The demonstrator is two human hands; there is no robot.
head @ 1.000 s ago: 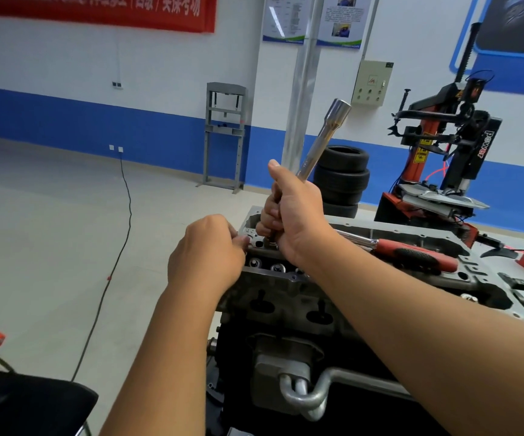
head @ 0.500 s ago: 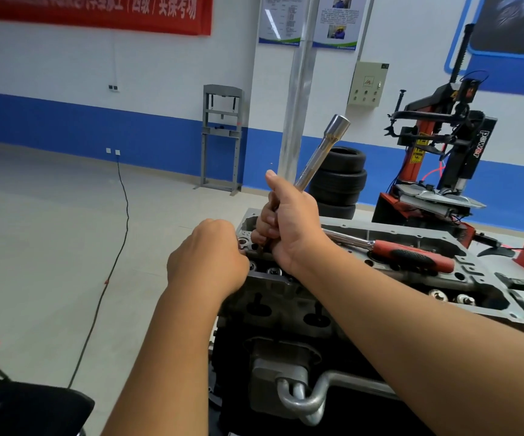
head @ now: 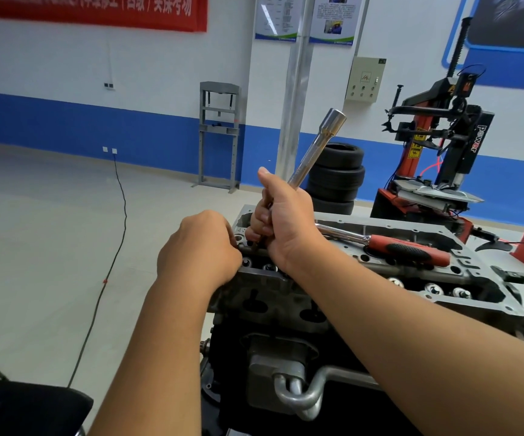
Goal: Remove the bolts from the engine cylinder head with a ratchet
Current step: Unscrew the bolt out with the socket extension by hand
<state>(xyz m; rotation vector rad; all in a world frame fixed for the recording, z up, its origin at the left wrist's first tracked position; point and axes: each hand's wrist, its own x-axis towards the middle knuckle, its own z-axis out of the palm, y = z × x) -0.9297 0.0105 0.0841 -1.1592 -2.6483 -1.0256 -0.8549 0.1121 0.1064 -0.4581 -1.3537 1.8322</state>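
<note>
While the right hand (head: pixel 285 221) grips a long socket extension (head: pixel 318 146) tilted up from the cylinder head (head: pixel 364 278), the left hand (head: pixel 199 247) curls at the head's near corner; what it pinches is hidden. The red-handled ratchet (head: pixel 392 247) lies on the head, beside the right wrist.

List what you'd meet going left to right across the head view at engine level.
black cable → left hand → right hand → red-handled ratchet → valve springs
</note>
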